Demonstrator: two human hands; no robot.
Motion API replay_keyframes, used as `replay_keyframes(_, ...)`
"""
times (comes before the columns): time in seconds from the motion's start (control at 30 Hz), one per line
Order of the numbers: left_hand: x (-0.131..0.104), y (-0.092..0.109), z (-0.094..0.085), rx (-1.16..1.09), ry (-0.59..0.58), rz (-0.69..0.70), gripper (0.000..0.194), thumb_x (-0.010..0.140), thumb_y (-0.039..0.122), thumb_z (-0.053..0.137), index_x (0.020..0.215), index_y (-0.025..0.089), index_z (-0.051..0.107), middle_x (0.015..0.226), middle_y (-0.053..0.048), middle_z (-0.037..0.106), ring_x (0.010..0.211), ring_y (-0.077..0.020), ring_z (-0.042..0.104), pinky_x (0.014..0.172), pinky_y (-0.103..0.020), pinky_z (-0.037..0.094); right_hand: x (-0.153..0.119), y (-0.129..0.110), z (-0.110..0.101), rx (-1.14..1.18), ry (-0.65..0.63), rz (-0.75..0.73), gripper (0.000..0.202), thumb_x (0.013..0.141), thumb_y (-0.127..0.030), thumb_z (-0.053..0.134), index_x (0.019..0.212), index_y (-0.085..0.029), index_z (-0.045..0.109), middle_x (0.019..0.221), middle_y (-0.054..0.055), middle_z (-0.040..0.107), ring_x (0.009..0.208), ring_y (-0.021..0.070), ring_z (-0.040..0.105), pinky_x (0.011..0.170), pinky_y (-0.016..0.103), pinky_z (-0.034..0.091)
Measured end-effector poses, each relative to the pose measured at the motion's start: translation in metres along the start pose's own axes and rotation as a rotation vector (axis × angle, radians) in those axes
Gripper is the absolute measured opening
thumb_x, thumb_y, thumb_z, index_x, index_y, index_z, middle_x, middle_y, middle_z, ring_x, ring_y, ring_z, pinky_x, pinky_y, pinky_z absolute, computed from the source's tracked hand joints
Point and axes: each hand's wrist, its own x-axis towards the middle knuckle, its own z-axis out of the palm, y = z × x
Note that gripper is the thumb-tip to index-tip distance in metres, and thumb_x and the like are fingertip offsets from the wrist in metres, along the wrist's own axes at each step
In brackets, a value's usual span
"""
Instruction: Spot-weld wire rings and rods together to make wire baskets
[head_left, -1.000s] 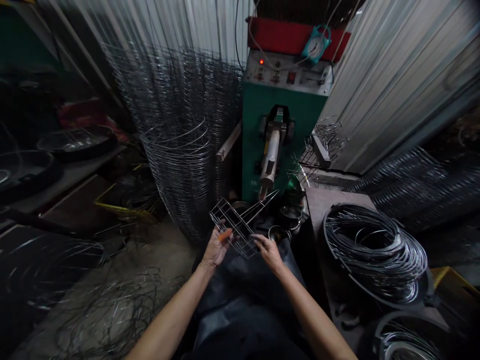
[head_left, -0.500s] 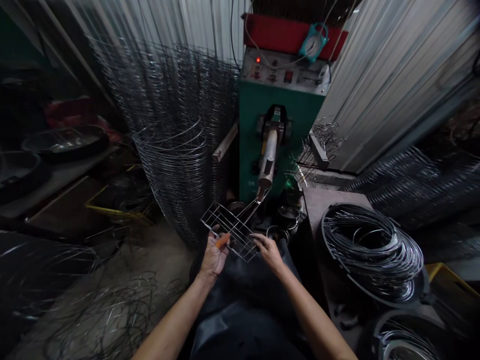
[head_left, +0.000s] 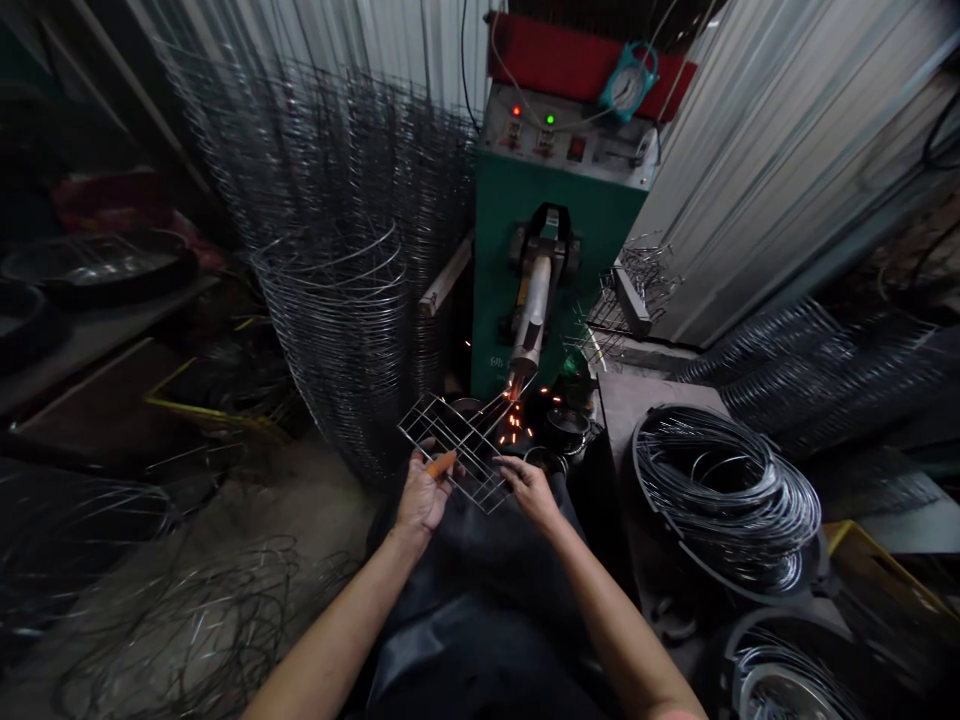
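Between both hands is a wire rack [head_left: 459, 440], a small metal grid with a narrower wire part reaching up to the welding machine's tip. My left hand [head_left: 424, 492] is closed on the rack's left edge, with an orange cover on the thumb or a finger. My right hand [head_left: 529, 488] pinches the rack's right side. The green spot welding machine [head_left: 499, 230] has a metal electrode arm [head_left: 534, 305] pointing down at the wires. Orange sparks [head_left: 514, 425] scatter below its tip. A red and a green light glow on its panel.
Tall stacks of wire rings [head_left: 337, 310] stand to the left. On the right, a bench [head_left: 637, 400] carries a round tray of wire hoops [head_left: 720, 490]. Loose wire [head_left: 202, 620] lies on the floor at lower left. A teal clock [head_left: 628, 82] hangs on the machine.
Sparks have appeared at the electrode tip, and the green panel light has come on. The view has shifted slightly; both hands keep their hold on the wire rack.
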Motion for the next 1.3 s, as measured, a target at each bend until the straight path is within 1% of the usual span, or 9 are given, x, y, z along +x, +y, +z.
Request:
replay_keyframes(0.1,0.005,0.005,0.000,0.017,0.023,-0.060,0.043,0.058,0.010,0.066,0.094,0.024,0.046,0.070,0.006,0.056,0.051,-0.0062,0.049,0.058,-0.027,0.051,-0.002,-0.005,0.001,0.015,-0.016,0.043,0.031,0.076,-0.041,0.054,0.097,-0.023,0.069,0.092,0.004,0.068,0.084,0.0210,0.061,0.078,0.035,0.047)
replay_keyframes(0.23,0.008,0.020,0.005,0.009,-0.035,-0.071,0.047,0.054,0.008,0.069,0.093,0.023,0.046,0.064,0.008,0.052,0.049,-0.0072,0.049,0.048,-0.022,0.046,-0.003,-0.020,0.005,0.024,-0.018,0.031,0.029,0.077,-0.040,0.055,0.096,-0.023,0.069,0.087,0.003,0.067,0.080,0.0193,0.059,0.074,0.031,0.047)
replay_keyframes(0.4,0.008,0.029,0.011,-0.004,0.009,-0.126,0.044,0.054,0.005,0.069,0.088,0.021,0.048,0.060,0.008,0.050,0.045,-0.0066,0.046,0.044,-0.020,0.042,-0.004,-0.031,0.010,0.076,-0.029,0.064,0.032,0.075,-0.042,0.055,0.098,-0.023,0.068,0.074,0.000,0.064,0.062,0.0151,0.055,0.058,0.027,0.045)
replay_keyframes(0.57,0.008,0.030,0.010,-0.020,-0.009,-0.134,0.042,0.055,0.006,0.068,0.089,0.021,0.048,0.060,0.008,0.051,0.046,-0.0067,0.047,0.043,-0.019,0.040,-0.005,-0.034,0.012,0.059,0.000,0.057,0.030,0.074,-0.041,0.055,0.095,-0.024,0.068,0.069,0.000,0.062,0.061,0.0153,0.053,0.056,0.026,0.042)
replay_keyframes(0.93,0.009,0.038,0.011,0.029,0.038,-0.127,0.042,0.055,0.005,0.068,0.088,0.022,0.048,0.062,0.007,0.051,0.046,-0.0072,0.047,0.044,-0.020,0.040,0.003,-0.034,0.016,0.120,-0.046,0.097,0.032,0.074,-0.044,0.054,0.092,-0.022,0.067,0.058,-0.002,0.051,0.051,0.0116,0.044,0.049,0.023,0.035)
replay_keyframes(1.1,0.011,0.046,0.015,0.076,0.039,-0.132,0.038,0.058,0.004,0.065,0.089,0.022,0.051,0.060,0.007,0.050,0.046,-0.0072,0.046,0.044,-0.020,0.040,-0.003,-0.044,0.020,0.174,-0.040,0.064,0.028,0.074,-0.046,0.055,0.085,-0.022,0.067,0.066,-0.001,0.056,0.055,0.0110,0.046,0.051,0.023,0.036)
replay_keyframes(1.17,0.010,0.048,0.011,0.097,0.006,-0.160,0.034,0.062,0.007,0.066,0.091,0.020,0.053,0.060,0.006,0.050,0.047,-0.0072,0.047,0.045,-0.020,0.041,-0.010,-0.053,0.022,0.232,-0.074,0.102,0.031,0.075,-0.048,0.055,0.087,-0.021,0.066,0.064,-0.001,0.055,0.051,0.0100,0.045,0.050,0.023,0.036)
replay_keyframes(1.23,0.004,0.048,-0.001,0.173,-0.095,-0.137,0.033,0.068,0.021,0.068,0.098,0.018,0.055,0.069,0.001,0.056,0.055,-0.0103,0.054,0.053,-0.024,0.047,-0.020,-0.064,0.022,0.293,-0.106,0.144,0.033,0.075,-0.048,0.056,0.091,-0.020,0.065,0.062,-0.002,0.055,0.049,0.0094,0.046,0.048,0.023,0.036)
replay_keyframes(1.3,-0.010,0.048,-0.019,0.374,-0.262,-0.002,0.052,0.070,0.039,0.067,0.115,0.021,0.049,0.093,-0.006,0.061,0.079,-0.0181,0.061,0.071,-0.035,0.051,-0.031,-0.074,0.018,0.348,-0.067,0.164,0.032,0.076,-0.045,0.057,0.091,-0.018,0.064,0.062,-0.001,0.055,0.049,0.0092,0.048,0.049,0.022,0.037)
